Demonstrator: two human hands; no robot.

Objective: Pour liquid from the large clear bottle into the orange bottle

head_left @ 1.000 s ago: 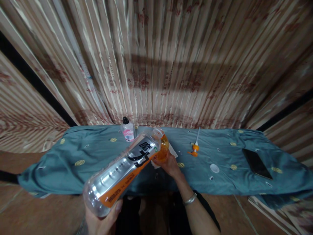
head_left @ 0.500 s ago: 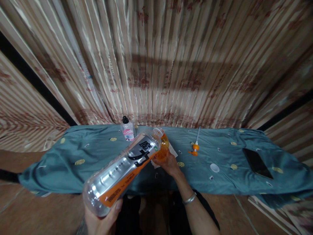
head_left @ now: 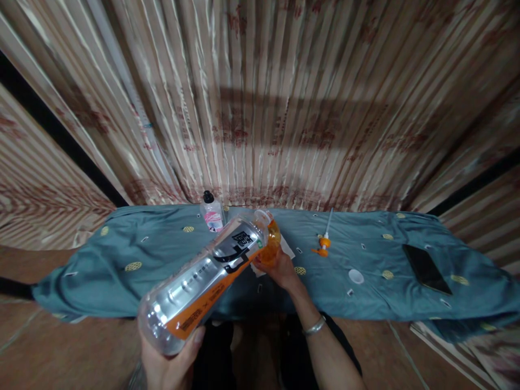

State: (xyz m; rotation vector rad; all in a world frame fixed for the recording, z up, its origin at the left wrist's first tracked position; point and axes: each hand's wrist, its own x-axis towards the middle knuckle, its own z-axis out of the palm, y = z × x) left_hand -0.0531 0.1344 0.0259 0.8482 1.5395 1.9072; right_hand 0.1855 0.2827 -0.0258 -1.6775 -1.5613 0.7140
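My left hand (head_left: 173, 357) is wrapped round the base of a large clear plastic bottle (head_left: 203, 284) with a silver and orange label. The bottle is tilted, its neck up and to the right, its mouth at an orange bottle (head_left: 271, 246). My right hand (head_left: 280, 268) grips that orange see-through bottle, its fingers partly hidden behind it. A white sheet like paper (head_left: 287, 248) lies under the orange bottle. Off to the right, an orange pump head (head_left: 324, 245) with a pale tube rests on the cloth.
A small clear bottle with a black cap and pink label (head_left: 213, 216) stands at the back left. On the teal cloth (head_left: 162, 281) a white disc (head_left: 356, 277) and a black phone (head_left: 426, 269) lie to the right. A pleated curtain (head_left: 264, 108) hangs behind.
Almost nothing differs. Both hands keep hold of their bottles in nearly the same pose, and the view has shifted very slightly.
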